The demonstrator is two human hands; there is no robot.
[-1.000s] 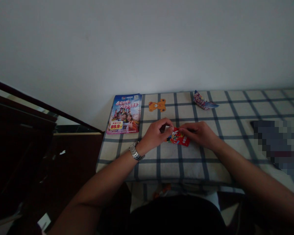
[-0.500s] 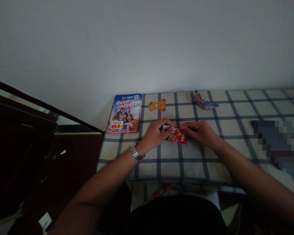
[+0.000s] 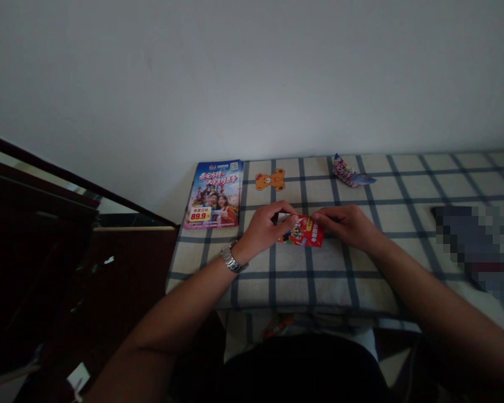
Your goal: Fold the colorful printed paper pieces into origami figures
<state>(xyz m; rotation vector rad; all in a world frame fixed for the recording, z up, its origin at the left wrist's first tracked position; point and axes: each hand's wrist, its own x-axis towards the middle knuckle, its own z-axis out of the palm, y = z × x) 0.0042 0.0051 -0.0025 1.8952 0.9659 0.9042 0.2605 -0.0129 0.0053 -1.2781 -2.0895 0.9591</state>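
Note:
Between my hands, over the checked tablecloth (image 3: 294, 280), is a small red printed paper (image 3: 306, 234) that looks folded, with cartoon figures and white lettering. My left hand (image 3: 264, 228), wearing a metal watch (image 3: 232, 258) at the wrist, pinches its left part between thumb and index finger. Closed on its upper right edge are the thumb and fingertips of my right hand (image 3: 349, 228). A pale edge shows near my left fingers, which hide part of the paper.
Flyers (image 3: 213, 196) lie stacked at the table's back left corner. Beside them is a flat teddy bear figure (image 3: 270, 180). Farther right sits a folded, colourful printed paper (image 3: 349, 172). A dark pixelated object (image 3: 470, 240) lies at the right. Behind the table rises a pale wall (image 3: 277, 84).
My right hand has shifted slightly right along the paper's upper edge. More of the red paper's face shows between my hands. Both hands keep their pinch.

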